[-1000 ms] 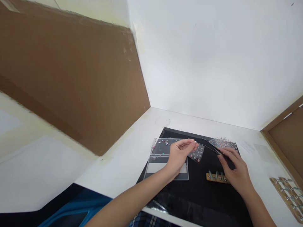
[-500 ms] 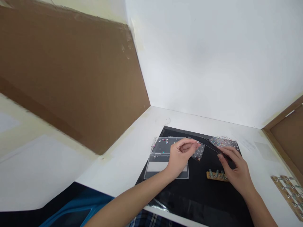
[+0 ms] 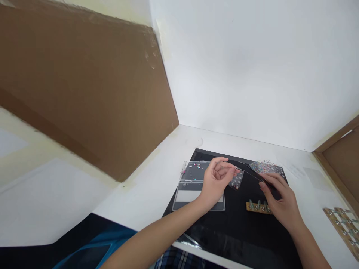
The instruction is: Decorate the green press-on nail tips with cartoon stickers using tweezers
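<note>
Since a second ago I see the left hand (image 3: 216, 183) has curled further in, its thumb and forefinger pinched together at the tip of the thin black tweezers (image 3: 248, 171), though I cannot tell what they grip, if anything. The right hand (image 3: 280, 203) clasps the tweezers' rear end above the black mat (image 3: 241, 231), just right of the clear hinged plastic box (image 3: 196, 188).
</note>
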Available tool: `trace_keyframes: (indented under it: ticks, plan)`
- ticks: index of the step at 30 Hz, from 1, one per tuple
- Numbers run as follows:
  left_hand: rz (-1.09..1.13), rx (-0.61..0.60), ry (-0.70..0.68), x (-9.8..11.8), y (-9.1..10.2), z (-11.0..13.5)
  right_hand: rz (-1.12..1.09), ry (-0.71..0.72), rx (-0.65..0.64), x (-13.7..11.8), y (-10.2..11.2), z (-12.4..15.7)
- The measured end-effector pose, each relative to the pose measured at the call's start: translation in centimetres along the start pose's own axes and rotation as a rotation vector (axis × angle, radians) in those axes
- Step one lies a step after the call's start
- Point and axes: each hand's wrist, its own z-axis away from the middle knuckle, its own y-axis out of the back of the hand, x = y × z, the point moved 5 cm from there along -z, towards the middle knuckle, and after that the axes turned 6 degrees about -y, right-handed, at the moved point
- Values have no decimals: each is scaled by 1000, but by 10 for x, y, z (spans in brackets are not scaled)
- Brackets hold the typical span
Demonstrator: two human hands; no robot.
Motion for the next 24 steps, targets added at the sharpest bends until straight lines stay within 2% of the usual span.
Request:
trace_keyframes:
  ticks: [18,24]
  plan:
    - [53,39,135,2,1,-1,-128,-125,-21,6,-1,2]
    - [21,10,113,8,1,-1,-245,-192,-120,14,-3,-2]
